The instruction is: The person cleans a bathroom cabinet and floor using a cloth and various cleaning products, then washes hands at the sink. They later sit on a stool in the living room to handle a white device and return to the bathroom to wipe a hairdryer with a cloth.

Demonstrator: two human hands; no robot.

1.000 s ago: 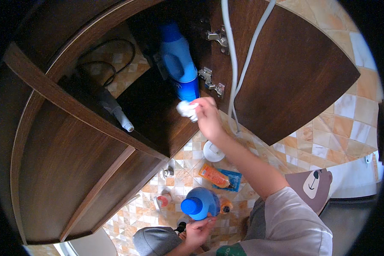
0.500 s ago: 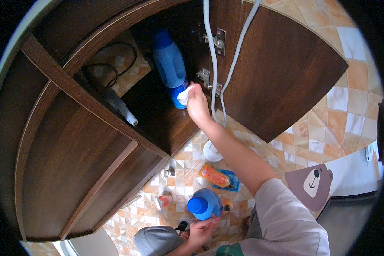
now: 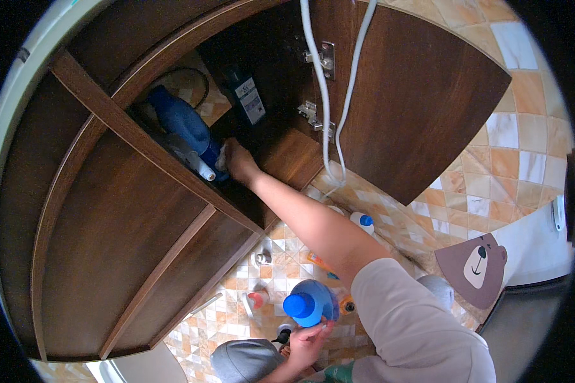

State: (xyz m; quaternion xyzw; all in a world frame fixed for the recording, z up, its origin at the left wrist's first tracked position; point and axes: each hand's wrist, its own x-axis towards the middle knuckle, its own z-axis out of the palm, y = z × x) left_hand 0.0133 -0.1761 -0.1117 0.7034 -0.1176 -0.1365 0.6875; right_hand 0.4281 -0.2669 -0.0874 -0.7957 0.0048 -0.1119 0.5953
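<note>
My right hand (image 3: 239, 163) is inside the dark wooden cabinet, closed round a crumpled white cloth (image 3: 222, 157). Cloth and fingers press against the lower part of a tall blue bottle (image 3: 184, 122), which stands beside a grey-white pipe end (image 3: 204, 170). On the tiled floor is a second blue bottle (image 3: 319, 297) with a bright blue cap. Against its near side my left hand (image 3: 305, 345) has its fingers bent together by my grey-clad knee (image 3: 248, 357); what they hold, if anything, is hidden.
A dark bottle with a white label (image 3: 249, 101) stands deeper in the cabinet. White hoses (image 3: 351, 83) hang before the open cabinet door (image 3: 415, 108). Around me on the floor are a white bottle with a blue cap (image 3: 363, 221), a small metal piece (image 3: 262, 257) and a red-and-white item (image 3: 258, 299).
The tall blue bottle has shifted left in the cabinet, together with my right hand and the cloth. The dark labelled bottle behind it now shows. My left hand has barely moved.
</note>
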